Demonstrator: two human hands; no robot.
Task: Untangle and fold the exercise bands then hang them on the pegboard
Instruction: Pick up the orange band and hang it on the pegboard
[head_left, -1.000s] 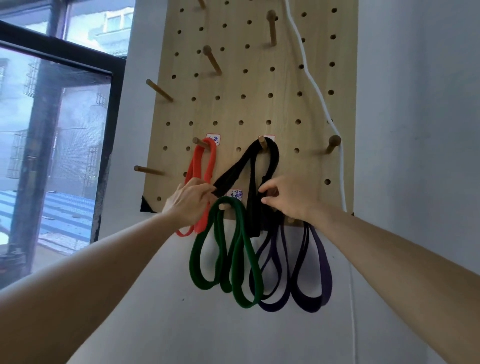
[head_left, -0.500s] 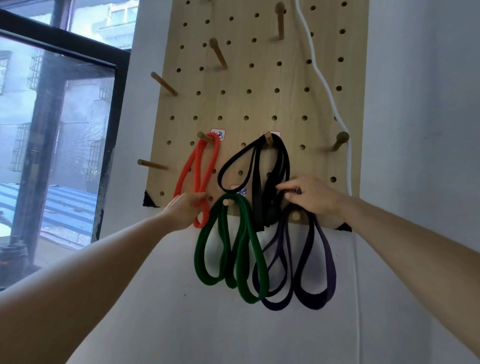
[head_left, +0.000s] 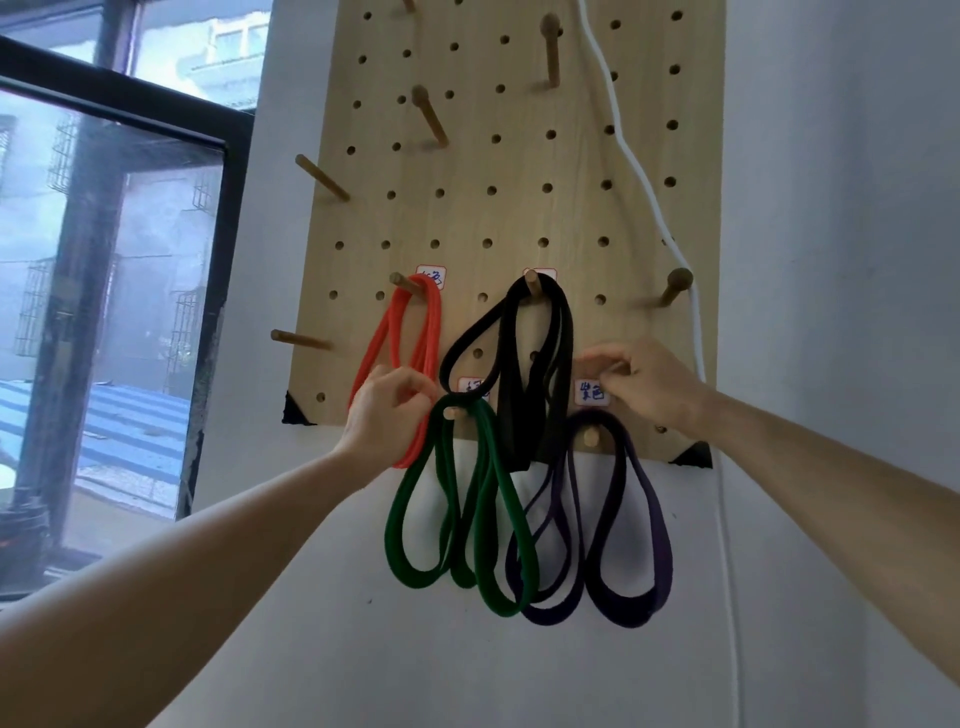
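Just the head cam here, and the frame cuts off the top of the pegboard. All four bands hang on its lower pegs: red band on the left, black band mid-board, green band and purple band lower, drooping past the bottom edge. The left hand has its fingers curled round the red band's lower part, hiding it. The right hand is curled just right of the black band, and I can't tell if it's pinching anything. The purple label reads 紫色; the top-left label is half covered and unreadable.
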